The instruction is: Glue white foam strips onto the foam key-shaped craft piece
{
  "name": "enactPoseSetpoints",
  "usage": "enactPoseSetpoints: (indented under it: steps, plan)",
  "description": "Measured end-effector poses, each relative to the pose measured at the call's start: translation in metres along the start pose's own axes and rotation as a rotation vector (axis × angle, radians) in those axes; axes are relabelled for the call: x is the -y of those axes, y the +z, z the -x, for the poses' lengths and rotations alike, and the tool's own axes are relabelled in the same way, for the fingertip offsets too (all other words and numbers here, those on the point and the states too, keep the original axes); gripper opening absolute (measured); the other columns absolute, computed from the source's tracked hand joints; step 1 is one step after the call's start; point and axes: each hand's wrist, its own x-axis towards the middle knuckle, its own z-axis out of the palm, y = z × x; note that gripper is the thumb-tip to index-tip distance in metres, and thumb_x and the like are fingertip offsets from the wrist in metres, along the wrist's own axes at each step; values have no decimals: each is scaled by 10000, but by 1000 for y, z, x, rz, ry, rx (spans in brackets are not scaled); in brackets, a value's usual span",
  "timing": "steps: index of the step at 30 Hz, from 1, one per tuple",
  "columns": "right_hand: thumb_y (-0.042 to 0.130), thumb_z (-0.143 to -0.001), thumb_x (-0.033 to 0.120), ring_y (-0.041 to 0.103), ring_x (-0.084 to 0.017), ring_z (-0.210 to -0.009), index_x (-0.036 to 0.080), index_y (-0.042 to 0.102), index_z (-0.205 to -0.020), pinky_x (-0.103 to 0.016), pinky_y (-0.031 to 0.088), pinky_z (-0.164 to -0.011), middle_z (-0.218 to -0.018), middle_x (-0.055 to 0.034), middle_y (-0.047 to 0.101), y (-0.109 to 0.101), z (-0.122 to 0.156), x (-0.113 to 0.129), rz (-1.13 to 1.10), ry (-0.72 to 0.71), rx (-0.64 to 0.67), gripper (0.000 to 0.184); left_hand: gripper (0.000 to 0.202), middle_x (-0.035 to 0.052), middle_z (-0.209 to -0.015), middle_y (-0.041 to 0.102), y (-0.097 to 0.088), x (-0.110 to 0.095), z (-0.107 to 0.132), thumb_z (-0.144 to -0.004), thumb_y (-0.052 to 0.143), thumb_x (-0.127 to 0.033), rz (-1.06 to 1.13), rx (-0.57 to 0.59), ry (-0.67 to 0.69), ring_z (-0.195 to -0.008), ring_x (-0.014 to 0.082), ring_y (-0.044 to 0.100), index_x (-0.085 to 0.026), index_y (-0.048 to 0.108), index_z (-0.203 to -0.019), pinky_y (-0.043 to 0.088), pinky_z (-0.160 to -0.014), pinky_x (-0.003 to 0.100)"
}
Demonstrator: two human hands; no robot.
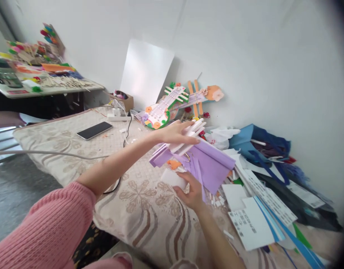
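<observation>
My left hand (pixel 179 133) reaches across a bundle of white strips (pixel 199 126), its fingers and thumb around some of them. The strips lie on purple sheet material (pixel 213 160), which is partly folded, with a gold-coloured metal clip (pixel 188 157) near them. Closer to me, my right hand (pixel 192 191) pinches a small white block (pixel 172 178) between thumb and fingers, low over the patterned tablecloth (pixel 138 194). An orange scrap (pixel 174 164) lies just beyond the block. The undersides of the left fingers are partly hidden.
A phone (pixel 95 130) and a power strip (pixel 118 116) with cables lie at left. Decorated paper instruments (pixel 166 106) lean by the wall beside a white board (pixel 146 71). Card sheets (pixel 253 224), white scraps (pixel 216 200) and a blue bag (pixel 258 140) crowd the right.
</observation>
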Motion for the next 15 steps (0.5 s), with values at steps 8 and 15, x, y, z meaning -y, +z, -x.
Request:
enactPoseSetpoints:
  steps: [8,15]
  plan:
    - [659,-861,312,737,-277,-917,251,603,-1212,-413,617,-758,-1044,-113,753,2,16,3,37,108,-11,360,1096,204,-1501,440,32,-10,-2,-726,564,-785,-45,107,-3,-1352,421,451,-206,219,-1590,400,-1093,536]
    - [651,-877,289,744,-259,-903,257,603,-1208,-380,624,-743,-1001,-85,758,11,24,8,49,157,-3,336,1047,198,-1433,474,49,-16,2,-734,574,-776,-94,128,4,-1360,450,408,-232,253,-1569,390,-1072,613]
